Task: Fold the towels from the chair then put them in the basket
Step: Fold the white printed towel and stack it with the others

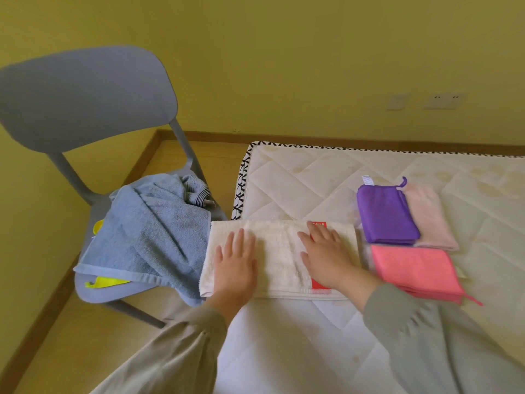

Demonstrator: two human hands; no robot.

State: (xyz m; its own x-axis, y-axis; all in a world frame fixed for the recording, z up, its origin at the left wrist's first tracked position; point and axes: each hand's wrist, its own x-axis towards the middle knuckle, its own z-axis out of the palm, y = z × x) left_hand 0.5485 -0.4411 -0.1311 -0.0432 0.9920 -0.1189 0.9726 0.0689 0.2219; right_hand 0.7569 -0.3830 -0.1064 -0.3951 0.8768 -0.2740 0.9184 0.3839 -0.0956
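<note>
From the head view, a folded cream towel point(279, 251) lies across the left edge of the mattress point(298, 180), its left end overhanging toward the chair point(85, 98). The left hand point(234, 265) and right hand point(326, 257) both press flat on it, fingers straight, set apart from each other. A crumpled blue towel point(153, 231) covers the chair seat, over a yellow cloth point(109, 282). On the mattress just right of the cream towel lie a folded purple cloth point(383, 214), a pale pink cloth point(429, 220) and a coral cloth point(412, 265).
</note>
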